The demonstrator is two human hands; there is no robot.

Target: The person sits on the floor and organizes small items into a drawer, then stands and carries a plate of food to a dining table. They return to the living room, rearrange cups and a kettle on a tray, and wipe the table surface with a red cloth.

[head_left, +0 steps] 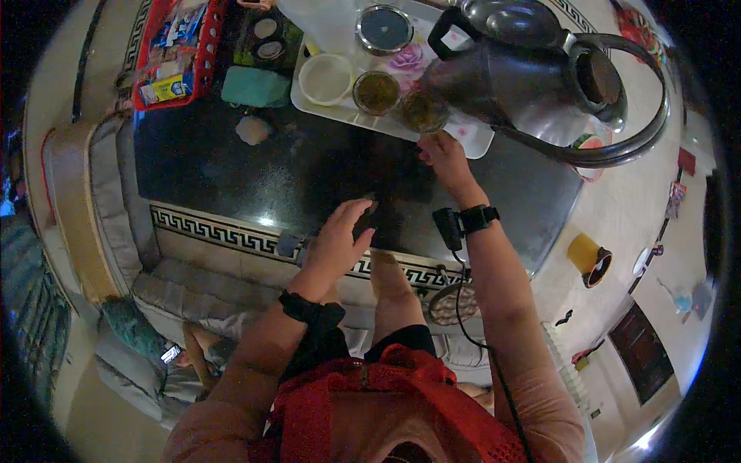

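Note:
My right hand (446,156) has its fingers closed at the near rim of a glass cup with dark contents (425,110), at the edge of a floral tray (370,122). Left of that cup, a similar glass (377,93) stands on the tray, beside a pale round container (326,79). Behind them is a dark-topped jar or glass (384,30). My left hand (341,237) hovers over the near edge of the dark table (260,173), fingers apart, holding nothing. A large metal kettle or pitcher (509,87) looms at the upper right, partly over the tray.
A red plastic basket (200,75) of packets, a green cloth or sponge (255,87) and a small whitish lump (253,130) lie at the table's left. A grey sofa (197,289) runs along the near side, where another person holds a phone (171,354). A yellow pot (586,254) stands right.

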